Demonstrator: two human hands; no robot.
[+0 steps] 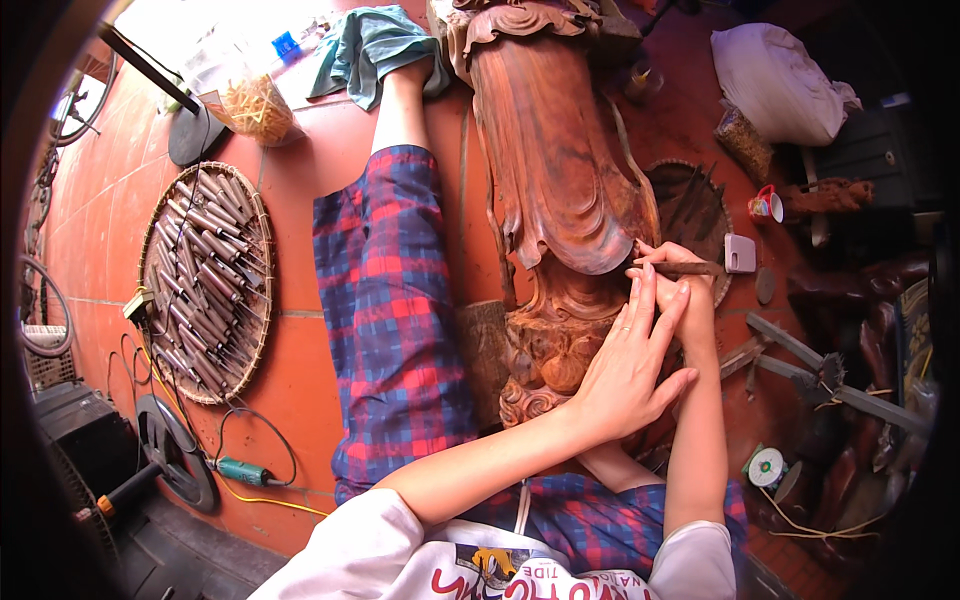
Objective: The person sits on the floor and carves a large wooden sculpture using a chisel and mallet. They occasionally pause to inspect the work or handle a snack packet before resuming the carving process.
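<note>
A large reddish-brown wood carving (550, 150) with flowing, robe-like folds lies in front of me between my legs. My right hand (697, 290) is closed round a slim dark carving chisel (690, 268), whose tip end is at the lower edge of the carved folds. Across it lies my left hand (630, 370), fingers stretched out and a ring on one of them. Its fingertips rest against my right hand, close to the chisel's tip end. The cutting edge itself is too small to make out.
To the left a round woven basket (262, 290) holds many chisels. Another basket (722, 215) sits right of the carving, near a red-and-white cup (766, 205). A green power tool (243, 471) with cords lies lower left. A white sack (775, 85) stands far right.
</note>
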